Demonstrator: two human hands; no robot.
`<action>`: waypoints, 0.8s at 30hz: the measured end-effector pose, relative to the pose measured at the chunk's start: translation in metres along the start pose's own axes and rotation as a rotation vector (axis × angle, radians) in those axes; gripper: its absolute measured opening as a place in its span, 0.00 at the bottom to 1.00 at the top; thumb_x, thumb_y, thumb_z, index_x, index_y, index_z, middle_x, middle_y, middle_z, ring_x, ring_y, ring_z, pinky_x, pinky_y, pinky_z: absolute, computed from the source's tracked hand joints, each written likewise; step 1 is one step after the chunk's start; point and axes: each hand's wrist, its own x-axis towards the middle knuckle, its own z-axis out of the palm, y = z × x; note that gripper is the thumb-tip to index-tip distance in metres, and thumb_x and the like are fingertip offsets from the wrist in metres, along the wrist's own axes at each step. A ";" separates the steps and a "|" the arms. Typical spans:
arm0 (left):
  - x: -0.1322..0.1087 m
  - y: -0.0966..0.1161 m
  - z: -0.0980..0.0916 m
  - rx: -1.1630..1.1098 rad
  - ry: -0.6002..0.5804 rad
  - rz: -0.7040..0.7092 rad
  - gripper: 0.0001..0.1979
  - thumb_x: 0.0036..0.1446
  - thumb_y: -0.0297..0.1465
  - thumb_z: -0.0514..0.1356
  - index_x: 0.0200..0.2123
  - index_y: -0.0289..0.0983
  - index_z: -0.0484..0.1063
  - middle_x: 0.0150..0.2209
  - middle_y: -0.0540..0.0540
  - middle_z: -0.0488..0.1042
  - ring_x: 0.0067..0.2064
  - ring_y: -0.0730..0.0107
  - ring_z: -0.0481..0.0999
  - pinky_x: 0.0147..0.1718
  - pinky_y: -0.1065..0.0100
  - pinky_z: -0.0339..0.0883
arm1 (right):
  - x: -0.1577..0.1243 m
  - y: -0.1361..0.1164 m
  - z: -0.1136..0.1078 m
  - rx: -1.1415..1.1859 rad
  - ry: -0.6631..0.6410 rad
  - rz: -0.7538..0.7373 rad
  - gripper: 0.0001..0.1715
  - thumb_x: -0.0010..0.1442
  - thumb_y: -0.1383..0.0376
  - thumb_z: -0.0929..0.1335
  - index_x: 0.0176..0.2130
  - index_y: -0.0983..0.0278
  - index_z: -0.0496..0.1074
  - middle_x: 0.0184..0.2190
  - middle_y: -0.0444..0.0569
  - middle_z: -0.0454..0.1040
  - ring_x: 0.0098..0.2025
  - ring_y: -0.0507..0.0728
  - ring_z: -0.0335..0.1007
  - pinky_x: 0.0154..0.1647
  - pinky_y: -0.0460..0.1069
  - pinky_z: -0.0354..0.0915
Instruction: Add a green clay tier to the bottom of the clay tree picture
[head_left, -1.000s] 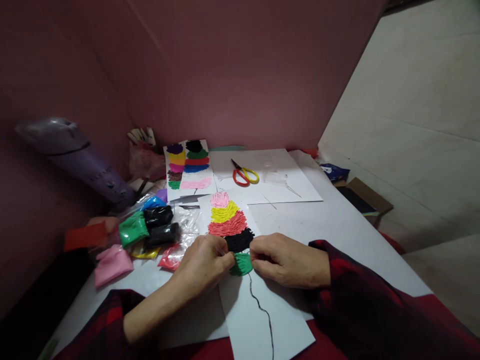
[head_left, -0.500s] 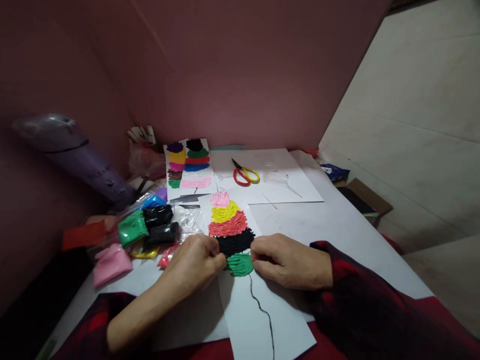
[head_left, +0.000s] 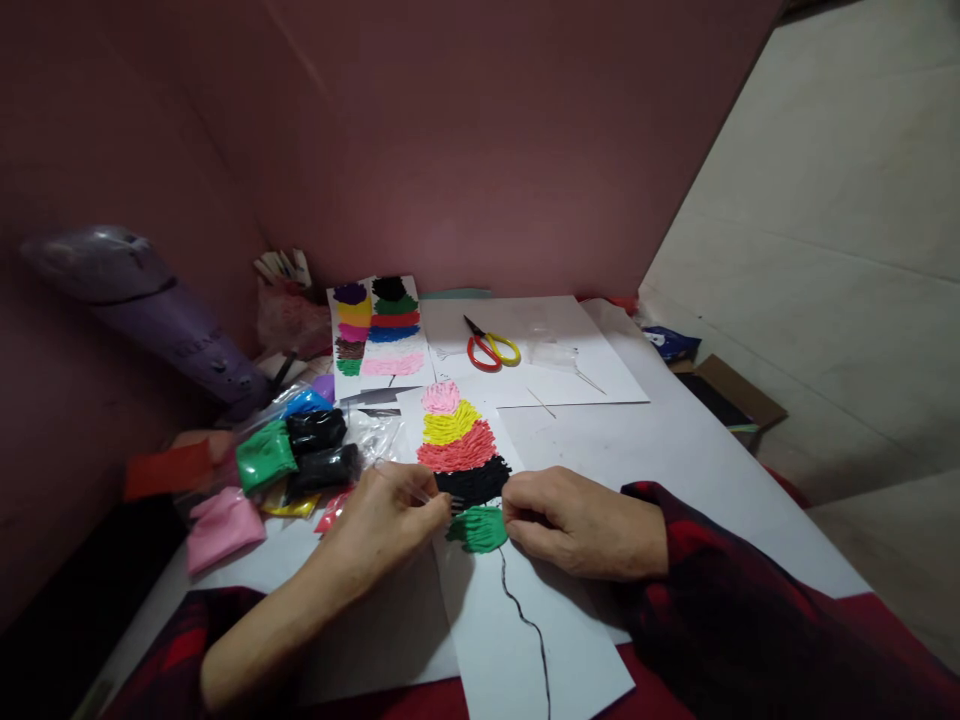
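Note:
In my left hand (head_left: 397,510) is a thin, clear plastic fork (head_left: 427,492). Its tines lie just over the left part of a green clay band (head_left: 480,528). My right hand (head_left: 559,522) is closed at that band's right edge, its fingertips resting by the paper; anything pinched there is hidden. The white paper strip (head_left: 517,620) carries textured clay bands stacked in a tapering shape: pink (head_left: 441,397), yellow (head_left: 451,424), coral red (head_left: 457,448) and black (head_left: 474,484), with the green one lowest. A wavy black line (head_left: 517,605) runs down below the green clay.
Bagged clay (head_left: 266,455) in several colours lies at the left, with a pink lump (head_left: 225,530) in front. Scissors (head_left: 491,350) with red and yellow handles rest on white paper at the back. Finished colour cards (head_left: 390,340) lean behind. A purple umbrella-like bundle (head_left: 165,320) stands far left.
My left hand has drawn back slightly to the left, uncovering the fork's tines and the green clay's left edge. My right hand stays almost where it was.

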 end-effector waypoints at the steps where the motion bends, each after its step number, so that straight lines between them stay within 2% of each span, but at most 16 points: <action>1: 0.001 0.001 0.003 -0.021 -0.013 -0.003 0.12 0.48 0.37 0.52 0.19 0.36 0.65 0.17 0.52 0.61 0.21 0.74 0.58 0.20 0.71 0.48 | 0.000 0.000 0.000 0.000 0.000 0.001 0.08 0.55 0.75 0.63 0.27 0.66 0.66 0.24 0.43 0.67 0.26 0.49 0.59 0.28 0.44 0.55; 5: 0.003 0.001 0.013 -0.033 -0.052 0.000 0.11 0.48 0.36 0.53 0.19 0.36 0.63 0.16 0.53 0.58 0.20 0.76 0.57 0.19 0.72 0.46 | 0.000 -0.001 -0.001 0.000 0.000 0.004 0.08 0.55 0.75 0.63 0.27 0.66 0.66 0.24 0.43 0.67 0.26 0.49 0.59 0.28 0.44 0.55; 10: 0.007 0.000 0.017 0.017 -0.042 0.001 0.10 0.48 0.34 0.53 0.18 0.37 0.63 0.16 0.53 0.59 0.21 0.74 0.58 0.19 0.72 0.48 | 0.000 -0.001 -0.001 -0.001 -0.004 0.002 0.08 0.55 0.75 0.63 0.27 0.66 0.67 0.24 0.43 0.68 0.26 0.49 0.59 0.28 0.44 0.55; 18: 0.008 0.000 0.016 0.089 -0.046 -0.035 0.08 0.45 0.32 0.53 0.16 0.37 0.62 0.17 0.52 0.60 0.22 0.73 0.59 0.20 0.71 0.47 | 0.000 0.000 0.000 -0.004 0.001 -0.004 0.08 0.55 0.75 0.63 0.27 0.66 0.67 0.24 0.43 0.67 0.26 0.49 0.59 0.28 0.44 0.55; 24: 0.007 0.003 0.008 0.110 -0.066 -0.088 0.08 0.43 0.31 0.53 0.15 0.37 0.61 0.16 0.52 0.58 0.21 0.74 0.57 0.20 0.70 0.45 | 0.000 -0.001 0.000 -0.009 0.002 0.010 0.08 0.56 0.75 0.63 0.27 0.66 0.67 0.24 0.43 0.67 0.26 0.49 0.59 0.28 0.44 0.55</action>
